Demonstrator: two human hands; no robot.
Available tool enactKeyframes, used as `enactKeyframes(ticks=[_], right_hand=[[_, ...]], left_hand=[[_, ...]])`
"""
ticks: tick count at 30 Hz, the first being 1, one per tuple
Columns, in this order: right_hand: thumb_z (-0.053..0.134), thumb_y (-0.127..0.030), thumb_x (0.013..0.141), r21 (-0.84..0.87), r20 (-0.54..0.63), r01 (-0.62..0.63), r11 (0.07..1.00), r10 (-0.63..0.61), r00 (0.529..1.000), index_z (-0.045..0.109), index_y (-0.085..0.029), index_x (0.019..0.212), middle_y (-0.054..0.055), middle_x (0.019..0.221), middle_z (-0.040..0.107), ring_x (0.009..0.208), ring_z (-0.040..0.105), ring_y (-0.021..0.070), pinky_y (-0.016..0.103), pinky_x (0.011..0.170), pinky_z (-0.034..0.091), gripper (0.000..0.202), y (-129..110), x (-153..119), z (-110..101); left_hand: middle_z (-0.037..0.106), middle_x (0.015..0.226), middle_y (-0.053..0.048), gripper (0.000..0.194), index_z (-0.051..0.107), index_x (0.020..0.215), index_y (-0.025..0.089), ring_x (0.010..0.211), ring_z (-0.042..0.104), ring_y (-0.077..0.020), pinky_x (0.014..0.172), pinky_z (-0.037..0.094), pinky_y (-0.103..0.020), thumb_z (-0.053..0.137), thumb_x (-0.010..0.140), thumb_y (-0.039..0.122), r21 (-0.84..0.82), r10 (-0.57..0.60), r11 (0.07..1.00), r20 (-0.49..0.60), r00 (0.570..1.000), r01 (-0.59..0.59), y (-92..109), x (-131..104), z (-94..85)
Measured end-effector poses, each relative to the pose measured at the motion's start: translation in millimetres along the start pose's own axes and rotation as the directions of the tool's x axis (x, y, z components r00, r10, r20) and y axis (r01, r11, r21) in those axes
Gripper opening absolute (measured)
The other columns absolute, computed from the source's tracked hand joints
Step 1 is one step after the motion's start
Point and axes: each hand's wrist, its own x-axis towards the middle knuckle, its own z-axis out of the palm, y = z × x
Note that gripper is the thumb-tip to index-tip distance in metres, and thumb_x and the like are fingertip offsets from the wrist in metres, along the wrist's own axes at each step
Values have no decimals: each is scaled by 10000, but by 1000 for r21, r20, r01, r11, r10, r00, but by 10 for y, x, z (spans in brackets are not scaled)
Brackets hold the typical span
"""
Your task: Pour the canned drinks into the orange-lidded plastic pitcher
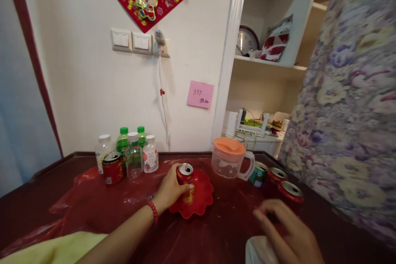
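My left hand (171,189), with a red bead bracelet at the wrist, is closed around a red drink can (185,172). The can stands upright, its silver top facing up and its mouth open. It is over a red scallop-edged plate (202,198) with a gold mark; whether its base touches the plate is hidden. Toward the lower right, my right hand (287,231) is slightly blurred, its fingers loosely bent with a gap from the thumb. Nothing shows between them. Behind it stand two red cans (291,193) and a green can (258,175).
A clear jug (227,165) with an orange lid stands beyond the plate. At the left are several plastic bottles (135,161) and another red can (113,170). Yellow cloth (64,247) lies at the lower left; a whitish object (258,251) is beneath my right hand.
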Motion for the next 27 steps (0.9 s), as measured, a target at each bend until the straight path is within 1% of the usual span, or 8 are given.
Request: enactKeyframes(ticks=[2,5,7,11,13,16,20,27], right_hand=[[673,-593,881,94,-170,-155,983,170,971,686,-220,855,34,863,662,780,615,179,247,701,466,374,127,309,-16],[701,-641,816,152,-305,-237,960,274,912,700,-193,999,61,1001,690,859,617,204,302,783,476,484,364,795,58],[699,-643,822,226,-338,-257,940,323,884,675,-173,1079,69,1033,687,901,625,216,339,824,491,536,533,1090,177],[700,-503,933,360,-375,-294,886,426,824,662,-159,1112,68,1090,672,1006,632,224,447,958,496,390,829,1454,501],[678,-474,971,432,-373,-326,841,496,784,665,-153,1064,54,1038,667,971,639,212,440,930,521,334,943,1486,664],[638,-480,1004,550,-321,-342,761,571,755,657,-144,968,22,901,648,803,634,163,349,774,558,339,1076,1392,867],[626,-495,1013,683,-274,-314,660,629,728,615,-148,878,-37,718,549,570,512,93,232,551,479,373,1198,1194,1043],[612,-477,1025,819,-295,-202,537,696,654,586,-150,878,-46,716,509,539,453,72,193,483,408,359,1283,1059,1177]], left_hand=[[713,1220,-98,674,534,1218,224,1194,659,-340,1090,442,-483,858,636,325,48,-5,999,-22,1000,6,-42,5,2],[710,1248,-103,738,512,1259,233,1235,644,-357,1108,429,-498,865,627,378,68,-28,997,-33,999,30,-111,22,-6],[707,1260,-108,779,496,1290,234,1244,643,-354,1111,432,-496,864,619,376,47,-50,998,-22,999,51,-153,36,-19],[709,1266,-108,776,496,1309,237,1222,658,-339,1104,451,-483,843,617,301,-16,-74,997,1,997,74,-199,51,-55],[719,1249,-104,749,508,1308,234,1217,662,-336,1101,458,-480,825,631,275,-44,-83,996,10,997,83,-206,50,-73],[726,1244,-106,726,520,1315,221,1222,661,-334,1104,464,-473,814,653,273,-73,-80,994,20,997,81,-222,49,-86],[709,1295,-122,750,518,1331,210,1250,645,-343,1133,443,-486,827,653,292,-65,-56,996,8,998,57,-269,54,-67],[702,1322,-125,706,541,1327,205,1263,634,-341,1144,432,-494,822,690,323,-88,-34,995,45,998,37,-288,45,-56]])
